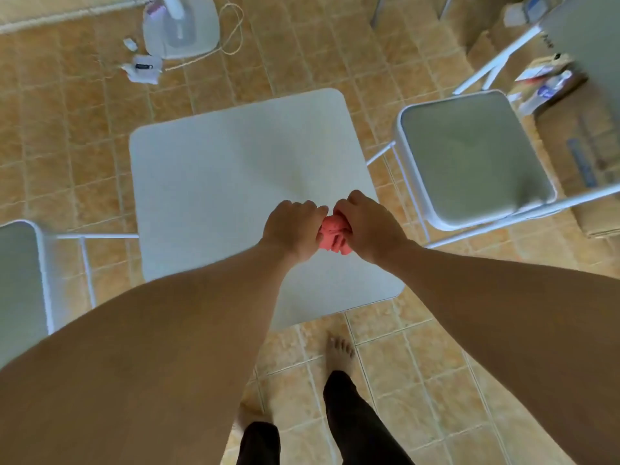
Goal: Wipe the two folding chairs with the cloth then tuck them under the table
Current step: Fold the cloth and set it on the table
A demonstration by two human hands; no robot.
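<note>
Both arms outstretched, left hand (292, 229) and right hand (367, 226) fisted together.

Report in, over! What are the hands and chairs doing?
Both hands, left and right, bunching pink cloth over table. Chairs untucked. Nothing blocking.

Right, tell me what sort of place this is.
Probably a room in a home: a tan tiled floor, a small white table with a folding chair beside it, and a fan base with its cord on the floor.
</note>
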